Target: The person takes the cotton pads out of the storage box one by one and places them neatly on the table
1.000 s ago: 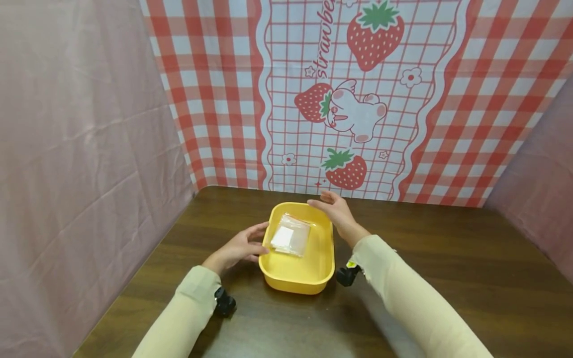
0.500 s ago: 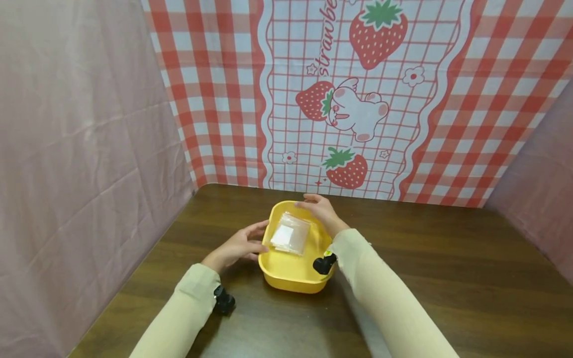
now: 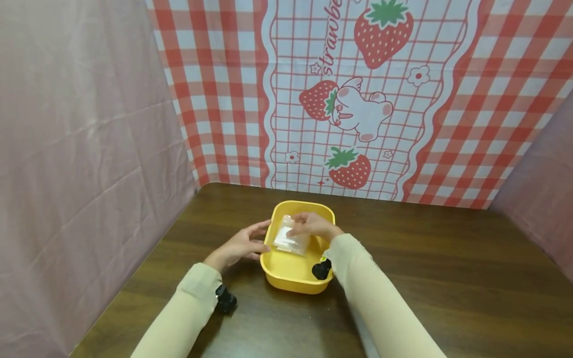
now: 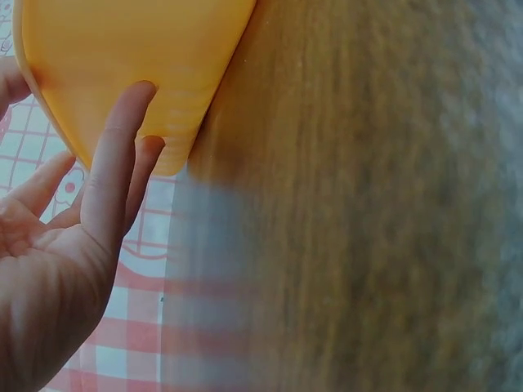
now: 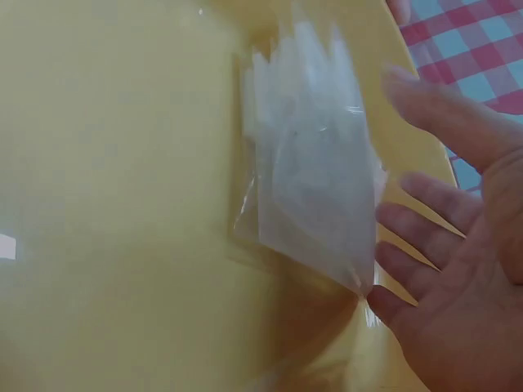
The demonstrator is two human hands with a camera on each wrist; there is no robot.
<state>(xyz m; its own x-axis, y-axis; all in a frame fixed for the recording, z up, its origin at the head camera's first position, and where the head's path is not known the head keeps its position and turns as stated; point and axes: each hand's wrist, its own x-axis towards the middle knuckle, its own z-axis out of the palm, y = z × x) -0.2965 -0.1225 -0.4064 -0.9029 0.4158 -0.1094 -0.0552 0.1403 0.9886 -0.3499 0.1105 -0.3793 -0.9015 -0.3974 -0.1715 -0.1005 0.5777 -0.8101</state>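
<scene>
A yellow tray [image 3: 295, 286] stands on the table with a stack of small clear plastic bags [image 3: 293, 246] in its left half. My left hand [image 3: 237, 247] rests at the tray's left side, fingers spread and fairly straight against its outer wall, as the left wrist view also shows. Reaching over the right rim, my right hand [image 3: 313, 226] is inside the tray above the bags. In the right wrist view its fingers [image 5: 417, 233] are parted from the thumb beside the bags [image 5: 319, 163]; one fingertip meets or nearly meets a bag's corner.
The brown wooden table [image 3: 447, 268] extends on both sides of the tray. A red-and-white checked strawberry cloth [image 3: 349, 99] hangs behind it, and a pink cloth [image 3: 98, 149] hangs on the left. A small black camera is on each wrist.
My right hand has moved left from beyond the tray's far right rim, then down into the tray over the bags. My left hand and the tray have stayed about where they were.
</scene>
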